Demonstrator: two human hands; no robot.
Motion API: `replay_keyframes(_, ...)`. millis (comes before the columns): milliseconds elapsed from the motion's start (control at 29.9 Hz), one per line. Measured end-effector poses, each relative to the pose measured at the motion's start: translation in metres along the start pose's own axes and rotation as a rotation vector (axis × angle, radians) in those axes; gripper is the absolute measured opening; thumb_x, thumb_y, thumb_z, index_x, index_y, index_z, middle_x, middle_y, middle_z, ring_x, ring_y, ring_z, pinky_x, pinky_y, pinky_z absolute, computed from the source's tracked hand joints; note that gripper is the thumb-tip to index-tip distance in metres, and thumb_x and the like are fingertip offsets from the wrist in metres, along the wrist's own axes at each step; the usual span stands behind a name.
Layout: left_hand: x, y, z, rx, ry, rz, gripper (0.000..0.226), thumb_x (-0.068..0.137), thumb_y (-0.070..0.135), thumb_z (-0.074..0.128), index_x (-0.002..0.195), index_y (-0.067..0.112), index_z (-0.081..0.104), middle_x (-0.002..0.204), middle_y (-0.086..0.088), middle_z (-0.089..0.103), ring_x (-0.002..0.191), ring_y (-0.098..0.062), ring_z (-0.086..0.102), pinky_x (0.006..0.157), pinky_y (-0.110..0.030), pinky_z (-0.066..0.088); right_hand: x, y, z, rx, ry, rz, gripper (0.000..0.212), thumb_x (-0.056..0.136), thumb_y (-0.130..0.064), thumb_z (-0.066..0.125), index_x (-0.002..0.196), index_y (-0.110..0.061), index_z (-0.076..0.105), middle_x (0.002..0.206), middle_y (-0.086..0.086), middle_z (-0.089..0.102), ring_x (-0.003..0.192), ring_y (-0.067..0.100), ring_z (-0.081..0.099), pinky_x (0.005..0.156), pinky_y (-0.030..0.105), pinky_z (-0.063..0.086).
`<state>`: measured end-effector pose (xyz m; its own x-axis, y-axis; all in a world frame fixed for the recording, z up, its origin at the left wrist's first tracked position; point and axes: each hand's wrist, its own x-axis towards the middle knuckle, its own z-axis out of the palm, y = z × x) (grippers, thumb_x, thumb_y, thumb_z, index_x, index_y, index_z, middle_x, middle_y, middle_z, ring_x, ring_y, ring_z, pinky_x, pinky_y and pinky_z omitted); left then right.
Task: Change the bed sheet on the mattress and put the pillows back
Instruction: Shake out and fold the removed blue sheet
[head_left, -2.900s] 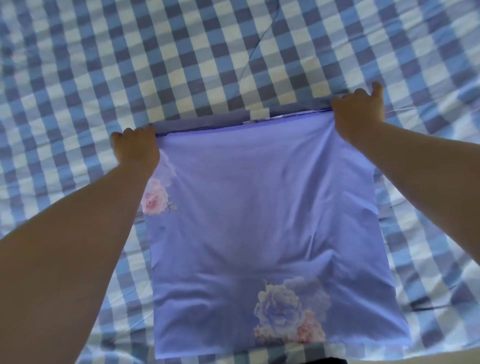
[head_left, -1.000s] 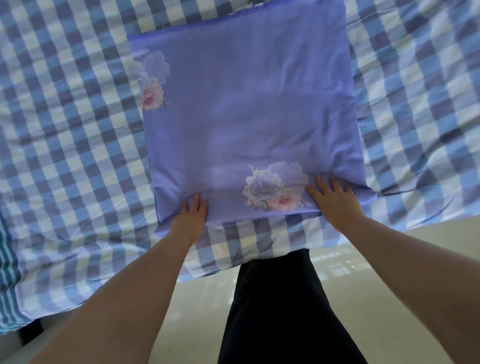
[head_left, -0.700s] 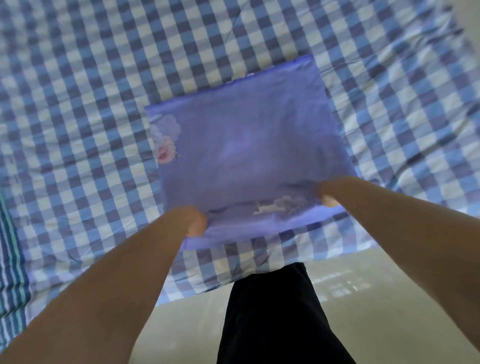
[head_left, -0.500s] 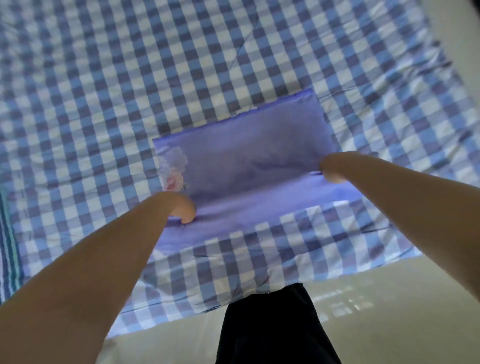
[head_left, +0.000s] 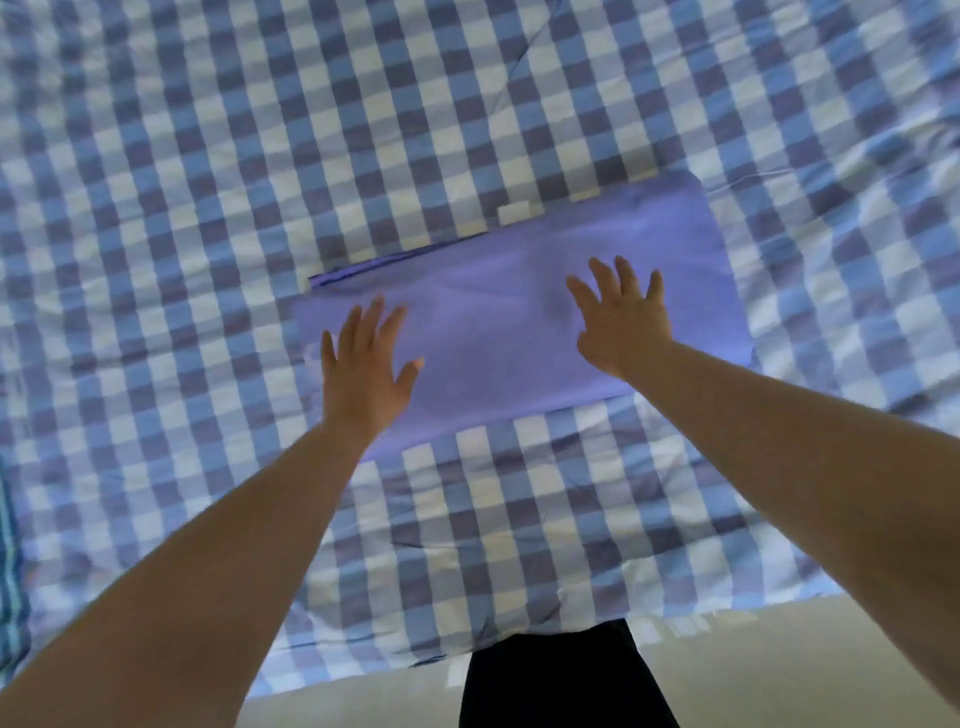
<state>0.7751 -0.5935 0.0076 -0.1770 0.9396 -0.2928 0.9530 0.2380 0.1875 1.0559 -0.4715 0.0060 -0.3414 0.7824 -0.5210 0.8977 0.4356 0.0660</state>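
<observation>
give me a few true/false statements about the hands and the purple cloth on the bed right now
1. The purple cloth lies folded on a checked sheet. True.
2. The left hand grips a corner of the cloth in a fist. False: its fingers are spread open, with nothing pinched.
3. The right hand is open over the cloth. True.
4. A pillow sits on the cloth. False: only the hands are over it.
5. Flower prints show on the cloth's top face. False: the visible face is plain purple.
</observation>
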Motion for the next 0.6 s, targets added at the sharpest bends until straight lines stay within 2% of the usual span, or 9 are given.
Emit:
replay_keyframes(67, -0.025, 0.007, 0.041, 0.048, -0.148, -0.034, 0.069, 0.092, 0.057, 0.042, 0.151, 0.033, 0.014, 0.161, 0.002, 0.004, 0.148, -0.027, 0.003, 0.114, -0.059, 0.007, -0.004, -0.025, 0.023, 0.030, -0.025, -0.100, 0.065, 0.095, -0.042, 0.039, 0.151, -0.030, 0.007, 0.160, 0.001, -0.005, 0.146, 0.031, -0.005, 0.112, 0.062, 0.005)
replay_keyframes(100, -0.032, 0.009, 0.057, 0.044, -0.160, -0.040, 0.069, 0.091, 0.061, 0.038, 0.151, 0.032, 0.018, 0.161, 0.000, 0.008, 0.147, -0.030, 0.006, 0.112, -0.062, 0.010, -0.005, -0.038, 0.031, 0.043, -0.016, -0.158, 0.064, 0.095, -0.045, 0.039, 0.151, -0.030, 0.012, 0.160, 0.001, -0.001, 0.146, 0.031, -0.002, 0.111, 0.063, 0.006)
replay_keyframes(167, -0.035, 0.014, 0.078, 0.041, -0.150, -0.020, 0.065, 0.092, 0.061, 0.028, 0.147, 0.027, 0.032, 0.157, -0.007, 0.025, 0.142, -0.037, 0.025, 0.105, -0.066, 0.023, -0.003, -0.064, 0.046, 0.050, 0.021, -0.283, 0.061, 0.092, -0.052, 0.037, 0.148, -0.031, 0.027, 0.158, 0.004, 0.018, 0.145, 0.033, 0.016, 0.106, 0.068, 0.014)
replay_keyframes(234, -0.028, 0.014, 0.094, 0.096, -0.160, 0.046, 0.061, 0.097, 0.057, 0.018, 0.146, 0.025, 0.035, 0.154, -0.008, 0.031, 0.138, -0.039, 0.032, 0.103, -0.065, 0.029, 0.003, -0.083, 0.059, 0.057, 0.021, -0.322, 0.070, 0.083, -0.064, 0.023, 0.145, -0.033, 0.034, 0.156, 0.003, 0.025, 0.142, 0.035, 0.025, 0.101, 0.073, 0.016)
replay_keyframes(334, -0.016, 0.004, 0.120, 0.150, -0.147, 0.092, 0.061, 0.098, 0.057, 0.014, 0.148, 0.026, 0.032, 0.155, -0.007, 0.029, 0.141, -0.037, 0.028, 0.104, -0.064, 0.030, 0.021, -0.090, 0.088, 0.055, -0.001, -0.299, 0.088, 0.070, -0.073, 0.000, 0.150, -0.038, 0.009, 0.160, -0.002, -0.004, 0.147, 0.031, -0.002, 0.103, 0.074, 0.000)
replay_keyframes(401, -0.007, -0.003, 0.132, 0.169, -0.111, 0.074, 0.065, 0.096, 0.061, 0.015, 0.149, 0.026, 0.029, 0.156, -0.006, 0.026, 0.142, -0.035, 0.025, 0.107, -0.064, 0.026, 0.031, -0.089, 0.106, 0.056, 0.021, -0.288, 0.088, 0.069, -0.074, -0.003, 0.150, -0.038, 0.000, 0.159, -0.004, -0.013, 0.147, 0.028, -0.009, 0.103, 0.073, -0.003)
replay_keyframes(468, 0.001, -0.006, 0.138, 0.161, -0.060, -0.004, 0.073, 0.091, 0.069, 0.018, 0.151, 0.028, 0.019, 0.159, -0.003, 0.016, 0.146, -0.033, 0.015, 0.111, -0.063, 0.013, 0.038, -0.091, 0.119, 0.045, 0.048, -0.278, 0.084, 0.074, -0.075, 0.002, 0.150, -0.038, 0.001, 0.160, -0.003, -0.010, 0.147, 0.029, -0.007, 0.103, 0.073, -0.002)
replay_keyframes(535, 0.006, -0.011, 0.140, 0.102, -0.029, -0.161, 0.083, 0.084, 0.075, 0.024, 0.152, 0.030, 0.009, 0.161, -0.002, 0.005, 0.147, -0.032, 0.004, 0.113, -0.059, 0.002, 0.042, -0.092, 0.128, 0.059, 0.080, -0.278, 0.082, 0.077, -0.075, 0.007, 0.150, -0.037, 0.004, 0.160, -0.003, -0.005, 0.147, 0.030, -0.004, 0.102, 0.074, -0.003)
replay_keyframes(602, 0.008, -0.018, 0.140, 0.012, 0.018, -0.388, 0.090, 0.081, 0.077, 0.032, 0.152, 0.030, 0.004, 0.161, -0.004, 0.000, 0.147, -0.033, 0.001, 0.113, -0.057, 0.002, 0.044, -0.094, 0.134, 0.058, 0.103, -0.276, 0.082, 0.077, -0.075, 0.006, 0.150, -0.037, 0.001, 0.160, -0.003, -0.008, 0.147, 0.029, -0.006, 0.102, 0.073, -0.006)
